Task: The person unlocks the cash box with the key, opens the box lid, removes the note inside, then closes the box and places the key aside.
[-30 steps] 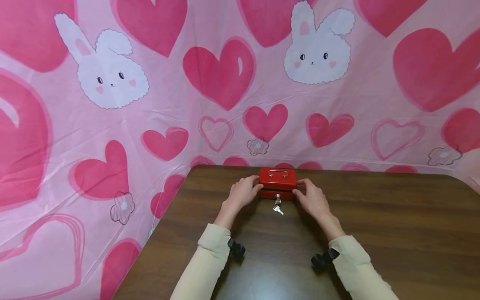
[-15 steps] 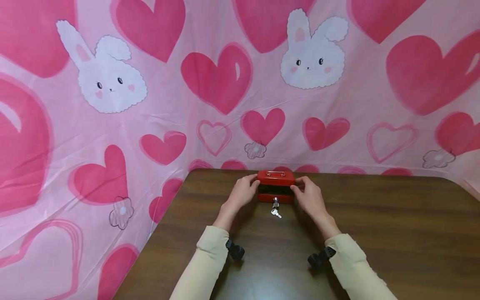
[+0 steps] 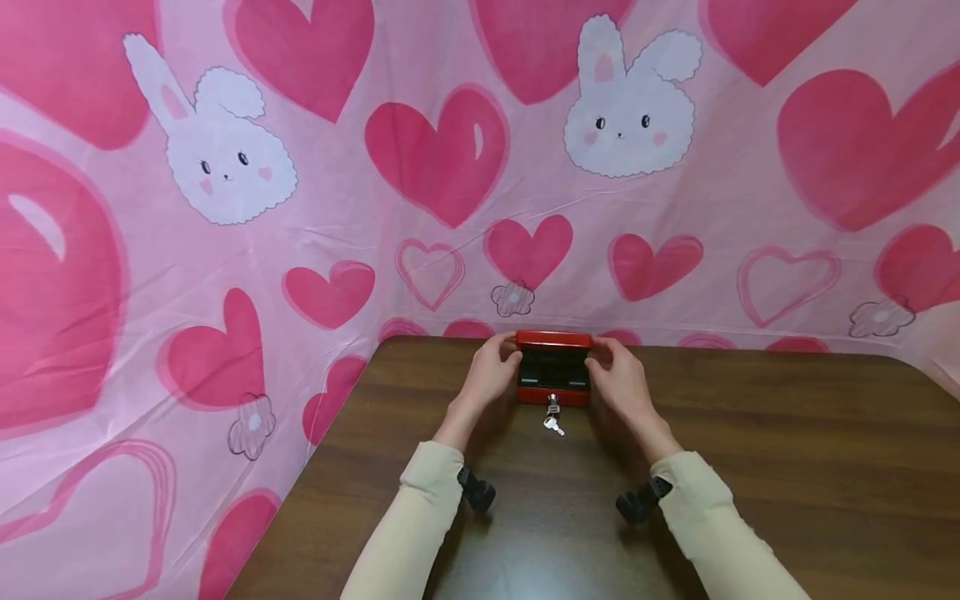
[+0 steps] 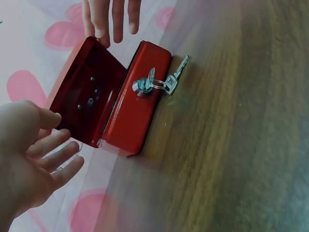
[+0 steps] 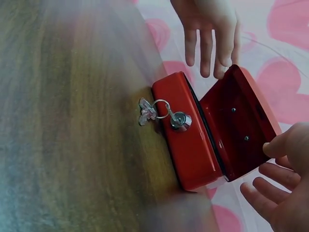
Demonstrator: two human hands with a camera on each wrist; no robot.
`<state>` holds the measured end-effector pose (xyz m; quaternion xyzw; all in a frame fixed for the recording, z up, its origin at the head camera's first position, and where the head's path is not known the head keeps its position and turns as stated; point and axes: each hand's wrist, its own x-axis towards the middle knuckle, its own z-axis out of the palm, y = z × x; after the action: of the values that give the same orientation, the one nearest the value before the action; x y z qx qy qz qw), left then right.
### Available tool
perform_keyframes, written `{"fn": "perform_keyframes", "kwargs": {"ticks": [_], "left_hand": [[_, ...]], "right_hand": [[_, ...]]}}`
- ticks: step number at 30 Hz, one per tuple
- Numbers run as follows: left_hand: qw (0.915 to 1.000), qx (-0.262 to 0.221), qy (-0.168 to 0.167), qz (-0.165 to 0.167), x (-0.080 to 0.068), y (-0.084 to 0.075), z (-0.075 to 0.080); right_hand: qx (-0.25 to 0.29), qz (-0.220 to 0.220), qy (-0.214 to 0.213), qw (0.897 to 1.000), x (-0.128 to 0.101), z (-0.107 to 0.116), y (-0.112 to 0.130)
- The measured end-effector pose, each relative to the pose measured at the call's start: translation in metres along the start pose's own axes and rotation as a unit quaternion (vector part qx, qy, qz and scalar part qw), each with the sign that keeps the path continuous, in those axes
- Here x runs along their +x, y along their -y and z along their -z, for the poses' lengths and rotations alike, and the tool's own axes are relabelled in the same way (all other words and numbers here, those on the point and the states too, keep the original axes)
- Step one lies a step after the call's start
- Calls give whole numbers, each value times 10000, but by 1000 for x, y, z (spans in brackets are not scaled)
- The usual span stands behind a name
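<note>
Small red metal cash box (image 3: 553, 392), set on the dark wooden table near its far edge, front face toward the wearer. Hinged lid (image 3: 553, 340) swung up and back, roughly upright, dark red underside with a few rivets on show (image 4: 89, 94). Interior dark in the head view; contents not discernible. Round silver lock in the middle of the front wall (image 5: 179, 121), key inserted, a ring with further keys (image 3: 554, 424) hanging from it and lying on the wood just in front.
</note>
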<state>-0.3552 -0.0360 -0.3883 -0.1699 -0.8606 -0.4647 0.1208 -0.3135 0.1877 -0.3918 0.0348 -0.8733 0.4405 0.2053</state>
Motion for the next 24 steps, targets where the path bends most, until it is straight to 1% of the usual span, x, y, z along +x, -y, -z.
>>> {"fn": "perform_keyframes", "kwargs": {"ticks": [2,5,9,12,16,19,24], "left_hand": [[10000,1,-31,-51,3,1,-1],[10000,-20,24,-39,8,1,-1],[9993,-323,187,79,14,-1,0],[9981,-520,291,164,16,-2,0],[9977,-500,396,238,18,-2,-1],[9973,-515,446,268,19,-1,-2],[9972,-528,446,284,22,0,-4]], "right_hand": [[53,23,-17,10000,2,0,1],[99,70,-66,9999,6,0,2],[219,58,-55,9997,13,1,2],[290,-14,50,9996,17,2,3],[224,-99,228,9994,20,2,4],[137,-85,328,9993,22,2,4],[35,-74,405,9991,26,1,1]]}}
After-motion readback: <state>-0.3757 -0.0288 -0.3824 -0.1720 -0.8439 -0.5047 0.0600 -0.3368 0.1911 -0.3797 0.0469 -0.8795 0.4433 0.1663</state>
